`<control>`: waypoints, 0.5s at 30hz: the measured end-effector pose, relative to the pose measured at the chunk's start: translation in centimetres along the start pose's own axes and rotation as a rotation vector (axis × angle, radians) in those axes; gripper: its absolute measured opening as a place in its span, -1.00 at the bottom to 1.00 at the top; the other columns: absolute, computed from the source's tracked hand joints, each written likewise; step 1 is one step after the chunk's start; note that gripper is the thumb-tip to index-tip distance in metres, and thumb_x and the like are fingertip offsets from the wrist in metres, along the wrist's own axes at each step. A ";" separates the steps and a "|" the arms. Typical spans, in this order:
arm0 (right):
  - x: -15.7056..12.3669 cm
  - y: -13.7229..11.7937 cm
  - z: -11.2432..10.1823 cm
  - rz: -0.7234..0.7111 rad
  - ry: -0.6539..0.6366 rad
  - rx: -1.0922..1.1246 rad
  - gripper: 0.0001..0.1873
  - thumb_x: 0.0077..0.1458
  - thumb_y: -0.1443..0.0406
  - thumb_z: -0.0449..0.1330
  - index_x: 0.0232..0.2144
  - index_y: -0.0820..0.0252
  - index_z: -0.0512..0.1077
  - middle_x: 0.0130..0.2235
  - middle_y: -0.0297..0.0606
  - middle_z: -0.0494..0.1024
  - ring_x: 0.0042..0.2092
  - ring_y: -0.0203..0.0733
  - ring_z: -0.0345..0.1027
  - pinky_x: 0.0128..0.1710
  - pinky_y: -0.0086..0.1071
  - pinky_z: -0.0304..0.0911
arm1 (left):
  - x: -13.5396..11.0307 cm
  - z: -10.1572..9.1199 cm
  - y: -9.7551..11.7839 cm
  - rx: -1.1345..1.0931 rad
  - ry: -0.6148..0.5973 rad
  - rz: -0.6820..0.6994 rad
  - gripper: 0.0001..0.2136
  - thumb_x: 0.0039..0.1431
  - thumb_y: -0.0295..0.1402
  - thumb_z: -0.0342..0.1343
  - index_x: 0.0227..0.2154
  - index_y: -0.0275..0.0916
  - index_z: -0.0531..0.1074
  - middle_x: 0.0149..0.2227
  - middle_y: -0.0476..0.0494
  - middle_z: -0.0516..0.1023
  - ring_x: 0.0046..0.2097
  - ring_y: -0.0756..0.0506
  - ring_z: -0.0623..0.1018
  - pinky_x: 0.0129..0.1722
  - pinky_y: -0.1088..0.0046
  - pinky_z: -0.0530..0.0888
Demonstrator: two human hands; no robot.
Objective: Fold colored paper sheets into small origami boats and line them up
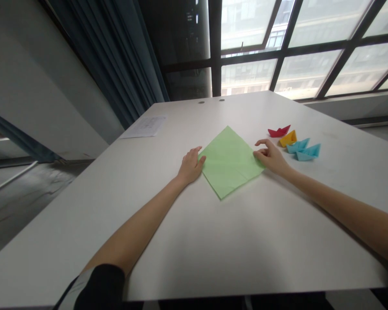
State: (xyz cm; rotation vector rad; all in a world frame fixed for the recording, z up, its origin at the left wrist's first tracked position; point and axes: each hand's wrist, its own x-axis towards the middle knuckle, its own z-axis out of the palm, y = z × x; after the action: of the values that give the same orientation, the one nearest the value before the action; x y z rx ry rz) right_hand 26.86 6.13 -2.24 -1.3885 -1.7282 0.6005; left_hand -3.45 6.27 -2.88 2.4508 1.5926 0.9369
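Observation:
A square sheet of light green paper (231, 161) lies on the white table with one corner pointing toward me; faint crease lines cross it. At its left corner rests my left hand (192, 165), fingers stretched out and the thumb on the paper's edge. My right hand (272, 158) is at the right corner, its index finger raised and bent while the thumb and other fingers close on the paper's edge. Just beyond my right hand stand folded paper boats: a red boat (279, 131), a yellow boat (288, 139) and two blue boats (308, 153) touching each other.
The white table (187, 241) stretches away toward the windows (307, 71). A printed sheet (144, 127) lies near its far left edge. Two round grommets (201, 102) sit at the far end. Blue curtains (116, 56) hang at the left.

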 end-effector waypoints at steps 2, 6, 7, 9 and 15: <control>0.1 0.3 0.0 0.028 -0.012 0.046 -0.59 -0.05 0.12 0.12 -0.14 0.15 0.26 -0.46 -0.32 0.46 -0.49 -0.28 0.25 -0.50 -0.43 0.15 | 0.0 0.0 0.0 0.020 0.006 0.005 -0.57 0.21 -0.16 -0.16 0.07 -0.30 0.16 0.04 -0.30 0.31 0.05 -0.17 0.31 0.03 0.22 0.23; 0.2 0.4 -0.2 -0.024 -0.026 -0.049 -0.72 -0.03 0.23 0.07 -0.23 0.16 0.37 -0.35 -0.26 0.47 -0.37 -0.24 0.29 -0.37 -0.39 0.18 | 0.1 -0.1 0.4 0.087 -0.018 0.038 -0.67 0.11 -0.15 0.01 -0.13 -0.24 0.35 0.00 -0.26 0.32 0.03 -0.20 0.33 0.03 0.21 0.24; 0.2 0.3 -0.3 -0.030 -0.028 -0.085 -0.71 -0.03 0.25 0.05 -0.22 0.16 0.40 -0.32 -0.25 0.47 -0.38 -0.25 0.27 -0.37 -0.38 0.17 | 0.1 -0.1 0.5 0.097 -0.020 0.043 -0.70 0.10 -0.15 0.03 -0.19 -0.23 0.39 0.00 -0.26 0.31 0.02 -0.20 0.33 0.02 0.20 0.24; 0.1 0.1 -0.5 -0.022 -0.028 -0.130 -0.66 -0.02 0.26 0.01 -0.20 0.16 0.45 -0.30 -0.25 0.47 -0.44 -0.28 0.21 -0.41 -0.38 0.13 | 0.0 -0.2 0.6 0.107 -0.013 0.041 -0.72 0.07 -0.15 0.05 -0.24 -0.22 0.42 -0.02 -0.25 0.31 0.00 -0.20 0.35 0.01 0.20 0.25; -0.2 0.2 -0.3 0.025 0.037 0.048 -0.62 -0.02 0.25 -0.01 -0.17 0.21 0.45 -0.37 -0.29 0.45 -0.53 -0.33 0.05 -0.50 -0.39 0.02 | 0.0 -0.3 1.3 -0.056 0.059 -0.096 -0.70 0.10 -0.17 0.01 -0.19 -0.25 0.37 -0.27 -0.16 0.41 -0.23 -0.10 0.41 -0.16 0.33 0.34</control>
State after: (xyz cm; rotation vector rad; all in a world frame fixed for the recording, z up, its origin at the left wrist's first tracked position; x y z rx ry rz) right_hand 27.23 5.97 -2.25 -1.3813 -1.6584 0.6225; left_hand -2.56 5.62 -2.17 2.3078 1.6628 1.0332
